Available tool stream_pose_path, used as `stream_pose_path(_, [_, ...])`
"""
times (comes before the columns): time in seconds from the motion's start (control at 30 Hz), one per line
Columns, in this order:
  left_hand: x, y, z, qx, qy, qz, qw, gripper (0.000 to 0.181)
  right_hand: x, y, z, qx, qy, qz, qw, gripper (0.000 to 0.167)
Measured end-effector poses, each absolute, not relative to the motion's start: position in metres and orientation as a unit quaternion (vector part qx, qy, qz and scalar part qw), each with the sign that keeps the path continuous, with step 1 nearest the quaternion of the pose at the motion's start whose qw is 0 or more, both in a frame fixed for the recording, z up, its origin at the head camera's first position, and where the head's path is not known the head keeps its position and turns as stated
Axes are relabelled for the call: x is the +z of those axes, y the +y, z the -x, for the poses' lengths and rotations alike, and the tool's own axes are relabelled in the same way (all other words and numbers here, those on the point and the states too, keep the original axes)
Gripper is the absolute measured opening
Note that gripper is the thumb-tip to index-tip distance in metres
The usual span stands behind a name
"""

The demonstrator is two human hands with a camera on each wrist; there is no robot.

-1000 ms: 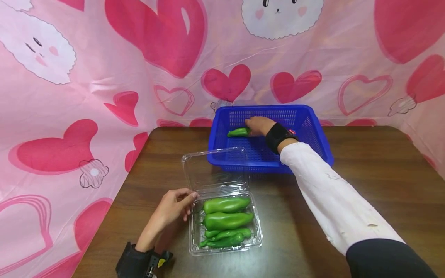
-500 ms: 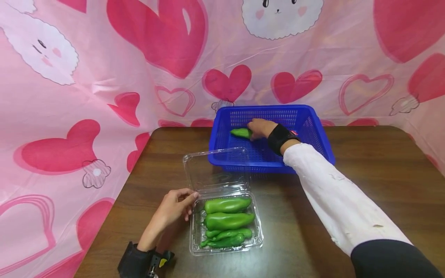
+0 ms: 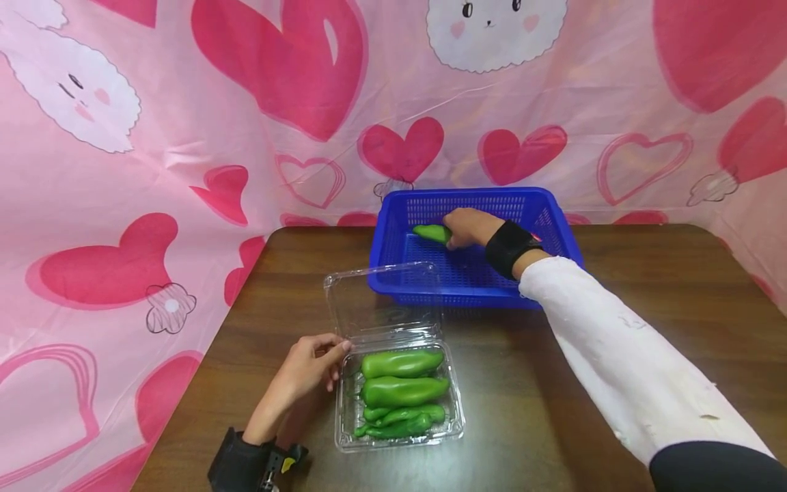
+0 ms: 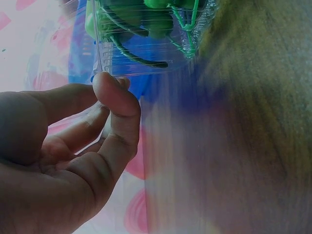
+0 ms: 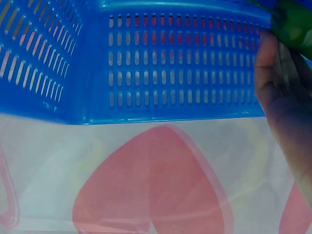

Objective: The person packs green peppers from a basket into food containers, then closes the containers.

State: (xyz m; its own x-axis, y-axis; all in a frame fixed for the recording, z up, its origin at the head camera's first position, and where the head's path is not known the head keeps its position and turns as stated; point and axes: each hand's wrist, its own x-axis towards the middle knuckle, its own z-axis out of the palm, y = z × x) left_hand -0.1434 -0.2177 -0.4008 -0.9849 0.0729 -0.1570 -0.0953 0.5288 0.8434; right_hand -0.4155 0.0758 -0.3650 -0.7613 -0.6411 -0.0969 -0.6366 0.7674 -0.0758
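In the head view my right hand [image 3: 472,227] reaches into a blue basket [image 3: 482,295] and grips a green chili pepper [image 3: 432,234], whose free end points left. The right wrist view has that pepper [image 5: 295,27] at its upper right corner, against the fingers. A clear plastic clamshell box [image 3: 458,429] lies before me, its lid [image 3: 384,301] raised toward the basket. Several green peppers [image 3: 402,391] lie crosswise inside. My left hand [image 3: 307,369] pinches the box's rim at the back left corner, between thumb and forefinger as the left wrist view shows.
The brown wooden table [image 3: 645,328] carries the box and basket. Pink cloth [image 3: 393,75] with hearts hangs behind and at the left, close to the basket's back. The lid's far edge overlaps the basket's front left corner in the head view.
My right hand, gripping the pepper, has shifted slightly to the right within the basket. The left hand and the box stay where they were.
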Motion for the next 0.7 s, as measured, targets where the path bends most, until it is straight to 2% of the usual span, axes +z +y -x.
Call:
stream_pose_path(0.43, [-0.401,-0.222,0.141,0.476,0.875,0.01,0.09,0.022,-0.341,0.099,0.389,-0.121,0.933,0.33,0.082,0.031])
stream_pose_path(0.7, [-0.404,-0.221,0.142,0.475,0.875,0.024,0.092,0.019,-0.325,0.125,0.361,-0.153,0.929,0.33,0.066,0.042])
